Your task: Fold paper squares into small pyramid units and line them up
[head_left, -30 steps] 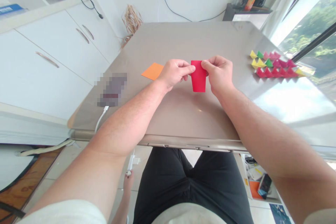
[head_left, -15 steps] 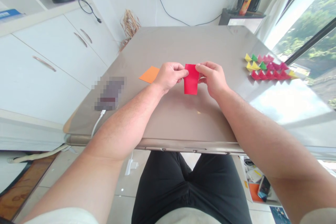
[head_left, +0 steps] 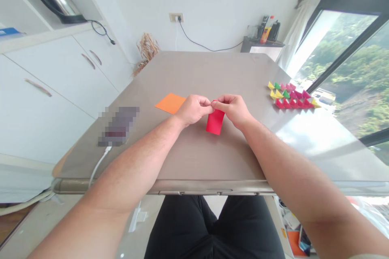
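Both hands meet at the top end of a narrow red paper strip [head_left: 215, 122], which hangs tilted above the table. My left hand [head_left: 195, 109] pinches its upper left corner between thumb and fingers. With thumb on the near face, my right hand [head_left: 234, 108] grips the upper right part. My fingers cover the strip's top edge, so its shape there is hidden. Just left of my left hand lies a flat orange sheet of paper [head_left: 170, 103], partly behind that hand.
Rows of small folded paper boats [head_left: 293, 103] in red, pink, yellow and green stand at the table's right. A blurred-out dark object [head_left: 120, 125] with a white cable [head_left: 99, 164] lies at the left. The grey table [head_left: 194, 73] ends just before my legs.
My right hand has moved across the top of the red paper, closer to my left hand. The paper now tilts, its lower end toward the left. The camera view has tipped upward.
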A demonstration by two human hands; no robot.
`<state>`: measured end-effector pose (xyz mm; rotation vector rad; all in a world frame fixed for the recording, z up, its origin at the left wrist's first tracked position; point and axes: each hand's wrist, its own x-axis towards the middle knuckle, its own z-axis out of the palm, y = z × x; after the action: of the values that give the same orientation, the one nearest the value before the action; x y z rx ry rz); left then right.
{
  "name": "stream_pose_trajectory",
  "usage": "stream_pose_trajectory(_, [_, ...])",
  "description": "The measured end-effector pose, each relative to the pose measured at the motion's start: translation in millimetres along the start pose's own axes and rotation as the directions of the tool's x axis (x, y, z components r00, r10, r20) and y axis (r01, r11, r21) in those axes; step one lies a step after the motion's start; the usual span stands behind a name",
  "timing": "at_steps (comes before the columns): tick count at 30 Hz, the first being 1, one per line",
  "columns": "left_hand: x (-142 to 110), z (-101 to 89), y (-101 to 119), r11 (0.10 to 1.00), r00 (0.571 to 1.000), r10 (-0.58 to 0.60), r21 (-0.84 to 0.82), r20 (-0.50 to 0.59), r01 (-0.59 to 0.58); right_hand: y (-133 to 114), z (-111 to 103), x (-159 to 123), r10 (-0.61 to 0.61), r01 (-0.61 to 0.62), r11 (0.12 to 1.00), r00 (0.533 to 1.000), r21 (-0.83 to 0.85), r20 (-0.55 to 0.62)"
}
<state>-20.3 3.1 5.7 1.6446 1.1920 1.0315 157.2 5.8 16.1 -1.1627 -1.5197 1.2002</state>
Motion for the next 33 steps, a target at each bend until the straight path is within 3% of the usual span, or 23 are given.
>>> stream_pose_trajectory(12, [1, -2.5, 7, 0.998, 0.998, -0.060, -0.009, 0.013, 0.061, 0, 7, 2, 0.001, 0.012, 0.995, 0.991, 0.094, -0.137])
stream_pose_trajectory(19, [-1, -4.0, 9, 0.993, 0.992, -0.103, 0.062, 0.071, 0.099, 1, -13, 10, 0.057, 0.011, 0.978, 0.948, 0.210, -0.314])
stream_pose_trajectory(33, [0, -16.7, 14, 0.981, 0.974, -0.158, 0.141, 0.162, 0.136, 11, -17, 16, 0.033, 0.045, 0.979, 0.927, 0.198, -0.373])
